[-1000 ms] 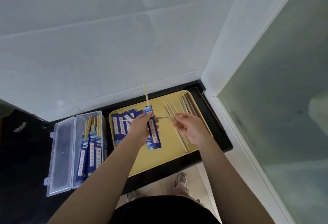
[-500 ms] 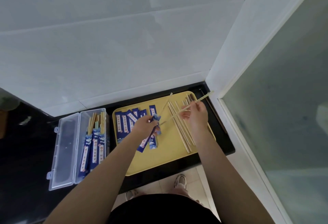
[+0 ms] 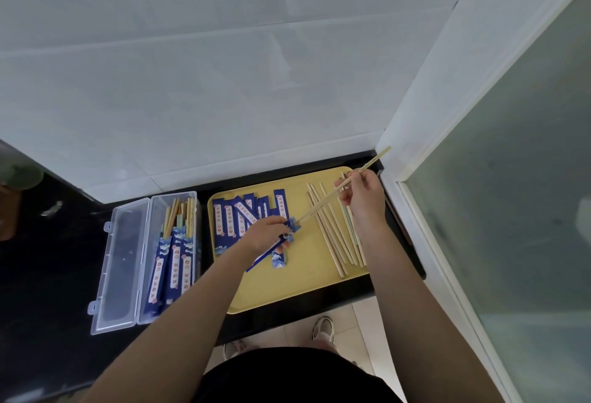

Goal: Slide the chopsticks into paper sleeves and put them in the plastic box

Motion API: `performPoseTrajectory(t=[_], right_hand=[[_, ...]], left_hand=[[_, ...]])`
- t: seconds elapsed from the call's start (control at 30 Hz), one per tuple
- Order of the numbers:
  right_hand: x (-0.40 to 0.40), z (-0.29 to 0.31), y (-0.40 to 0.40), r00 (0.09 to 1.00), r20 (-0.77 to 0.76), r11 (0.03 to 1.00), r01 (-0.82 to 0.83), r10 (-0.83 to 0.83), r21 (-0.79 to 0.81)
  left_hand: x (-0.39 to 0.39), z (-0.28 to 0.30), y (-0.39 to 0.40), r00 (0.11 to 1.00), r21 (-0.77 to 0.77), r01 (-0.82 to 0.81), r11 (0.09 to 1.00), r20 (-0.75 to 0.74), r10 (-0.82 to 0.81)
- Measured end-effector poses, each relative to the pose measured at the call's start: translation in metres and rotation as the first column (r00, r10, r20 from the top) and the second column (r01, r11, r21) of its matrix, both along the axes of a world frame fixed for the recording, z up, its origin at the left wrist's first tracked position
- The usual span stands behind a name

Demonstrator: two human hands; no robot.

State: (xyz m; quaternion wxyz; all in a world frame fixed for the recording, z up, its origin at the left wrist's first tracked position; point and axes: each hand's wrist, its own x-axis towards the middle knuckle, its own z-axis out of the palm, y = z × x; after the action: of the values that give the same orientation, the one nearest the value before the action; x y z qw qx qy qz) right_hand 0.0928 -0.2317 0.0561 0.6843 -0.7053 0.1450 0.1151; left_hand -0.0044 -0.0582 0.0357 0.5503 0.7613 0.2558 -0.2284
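My left hand (image 3: 267, 234) grips a blue paper sleeve (image 3: 279, 244) over the yellow tray (image 3: 307, 287), the sleeve's open mouth facing up and right. My right hand (image 3: 361, 195) pinches a wooden chopstick (image 3: 323, 204) that slants from the tray's far right corner down to the sleeve's mouth, its tip at the opening. Several loose chopsticks (image 3: 335, 236) lie on the tray's right side. Several empty blue sleeves (image 3: 236, 217) lie on its left. The clear plastic box (image 3: 153, 211) stands open left of the tray, with several sleeved chopsticks (image 3: 174, 258) inside.
The box's lid (image 3: 120, 268) lies flat on the black counter (image 3: 48, 258). A white tiled wall (image 3: 224, 83) rises behind, and a white frame with frosted glass (image 3: 511, 211) runs along the right. Shoes (image 3: 323, 329) show on the floor below the counter edge.
My right hand has lifted the chopstick away to the far right and pointed its tip at the sleeve's mouth. My left hand has tilted the sleeve from upright to slanted and lowered it.
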Motion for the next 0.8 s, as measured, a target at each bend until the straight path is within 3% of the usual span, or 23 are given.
performPoseTrajectory(t=[0.13,0.23,0.3,0.47,0.63,0.8], right_hand=[[0.0,0.002,0.0,1.0,0.001,0.997,-0.019,0.02,-0.077],[-0.006,0.003,0.002,0.988,-0.073,0.979,-0.146,0.136,-0.144],[-0.009,0.003,0.004,0.97,-0.135,0.967,-0.22,0.203,-0.125],[-0.011,0.006,0.009,0.967,-0.119,0.964,-0.24,0.227,-0.111],[-0.021,-0.002,0.024,0.924,-0.144,0.92,-0.371,0.354,-0.124],[-0.017,0.005,0.024,0.968,-0.006,0.956,-0.247,0.25,-0.156]], left_hand=[[-0.001,0.005,-0.002,1.0,-0.019,-0.015,1.0,0.013,0.015],[0.0,0.007,-0.002,1.0,-0.047,-0.007,0.999,0.026,0.008],[0.001,0.01,-0.002,0.999,-0.08,-0.002,0.997,0.036,0.005],[0.002,0.018,-0.004,0.998,-0.149,-0.008,0.989,0.065,0.017],[0.006,0.021,-0.008,0.994,-0.168,-0.02,0.986,0.106,0.038],[0.007,0.021,0.0,0.995,-0.122,-0.01,0.993,0.096,0.022]])
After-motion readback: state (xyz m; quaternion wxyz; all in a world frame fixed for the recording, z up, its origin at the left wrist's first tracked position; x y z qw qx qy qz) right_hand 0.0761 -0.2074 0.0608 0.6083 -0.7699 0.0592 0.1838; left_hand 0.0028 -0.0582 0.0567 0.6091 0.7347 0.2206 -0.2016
